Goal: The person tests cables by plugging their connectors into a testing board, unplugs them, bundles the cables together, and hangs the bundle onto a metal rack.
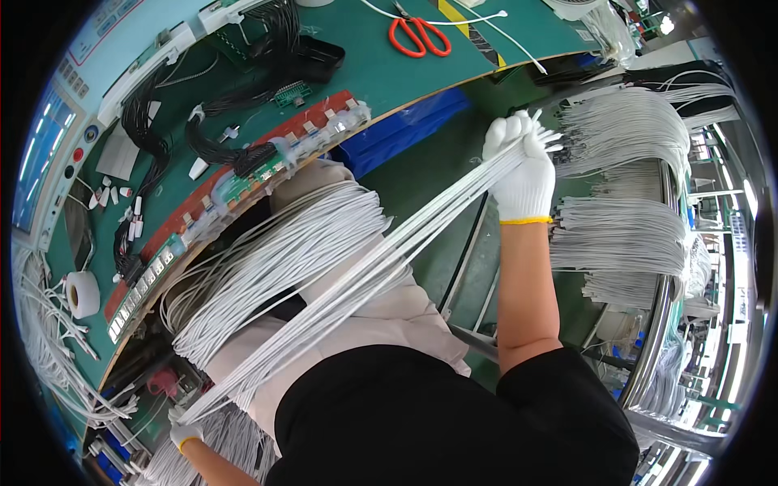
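A bundle of white cables [348, 287] stretches slantwise across my lap from lower left to upper right. My right hand [523, 166], in a white knit glove with a yellow cuff, is closed round its upper end, and the cable tips stick out past the fist. At the lower left my left hand [185, 428], gloved the same way, is at the bundle's other end; its fingers look closed there, though small in view. A second, thicker bundle of white cables [279, 259] lies over my thighs, beneath the stretched one.
The green bench [356, 49] ahead carries red-handled scissors [419, 37], black wire harnesses [219, 154], a row of connector fixtures [243, 178] and a white tape roll [83, 294]. Cable bundles [620, 235] hang on a metal rack [666, 324] at right. A blue bin [397, 134] sits under the bench.
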`<move>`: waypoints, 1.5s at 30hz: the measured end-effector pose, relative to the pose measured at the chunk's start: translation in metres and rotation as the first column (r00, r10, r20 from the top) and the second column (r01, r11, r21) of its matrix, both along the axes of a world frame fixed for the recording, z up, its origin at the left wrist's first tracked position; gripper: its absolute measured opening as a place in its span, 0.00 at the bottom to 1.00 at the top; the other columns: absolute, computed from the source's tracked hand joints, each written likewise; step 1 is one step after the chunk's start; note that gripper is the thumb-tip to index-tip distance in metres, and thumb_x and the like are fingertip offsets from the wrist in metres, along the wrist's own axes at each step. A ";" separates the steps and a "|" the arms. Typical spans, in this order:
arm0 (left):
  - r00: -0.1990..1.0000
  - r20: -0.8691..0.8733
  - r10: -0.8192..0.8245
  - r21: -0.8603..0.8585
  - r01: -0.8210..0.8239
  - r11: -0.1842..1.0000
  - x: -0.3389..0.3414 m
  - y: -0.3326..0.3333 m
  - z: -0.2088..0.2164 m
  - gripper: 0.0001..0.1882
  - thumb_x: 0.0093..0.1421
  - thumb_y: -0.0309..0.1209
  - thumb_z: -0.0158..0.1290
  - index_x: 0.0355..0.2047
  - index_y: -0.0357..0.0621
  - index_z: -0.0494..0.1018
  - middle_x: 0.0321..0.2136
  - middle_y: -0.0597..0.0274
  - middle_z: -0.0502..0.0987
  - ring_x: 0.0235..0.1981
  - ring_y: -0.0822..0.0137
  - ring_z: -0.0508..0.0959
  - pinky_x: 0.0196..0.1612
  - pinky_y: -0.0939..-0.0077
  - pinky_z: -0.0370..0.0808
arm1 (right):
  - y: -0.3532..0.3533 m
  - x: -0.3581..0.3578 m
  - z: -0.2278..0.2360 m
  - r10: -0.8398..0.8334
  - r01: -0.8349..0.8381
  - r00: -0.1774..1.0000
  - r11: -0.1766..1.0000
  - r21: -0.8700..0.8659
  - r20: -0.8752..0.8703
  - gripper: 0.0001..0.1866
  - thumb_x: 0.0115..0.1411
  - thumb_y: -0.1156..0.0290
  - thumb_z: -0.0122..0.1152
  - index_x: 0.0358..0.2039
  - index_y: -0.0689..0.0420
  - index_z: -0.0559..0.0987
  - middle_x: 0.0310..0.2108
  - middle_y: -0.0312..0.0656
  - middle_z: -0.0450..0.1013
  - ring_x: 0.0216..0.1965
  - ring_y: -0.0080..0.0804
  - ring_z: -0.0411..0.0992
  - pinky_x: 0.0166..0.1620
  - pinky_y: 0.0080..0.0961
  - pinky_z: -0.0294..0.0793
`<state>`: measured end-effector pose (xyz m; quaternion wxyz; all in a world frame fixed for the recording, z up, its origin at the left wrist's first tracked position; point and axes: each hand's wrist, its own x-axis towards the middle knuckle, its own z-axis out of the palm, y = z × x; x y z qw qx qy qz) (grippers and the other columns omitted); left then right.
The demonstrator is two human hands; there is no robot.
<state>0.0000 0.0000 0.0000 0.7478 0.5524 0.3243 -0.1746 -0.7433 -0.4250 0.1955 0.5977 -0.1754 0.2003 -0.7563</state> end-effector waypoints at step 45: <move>0.534 0.342 -0.773 -0.169 0.844 0.508 -0.358 -0.281 0.214 0.14 0.60 0.23 0.50 0.47 0.33 0.69 0.34 0.61 0.76 0.31 0.71 0.76 0.34 0.79 0.74 | 0.055 0.203 0.031 0.617 -0.285 0.482 0.782 0.554 -0.623 0.12 0.62 0.69 0.54 0.40 0.64 0.76 0.24 0.42 0.75 0.18 0.21 0.70 0.20 0.17 0.67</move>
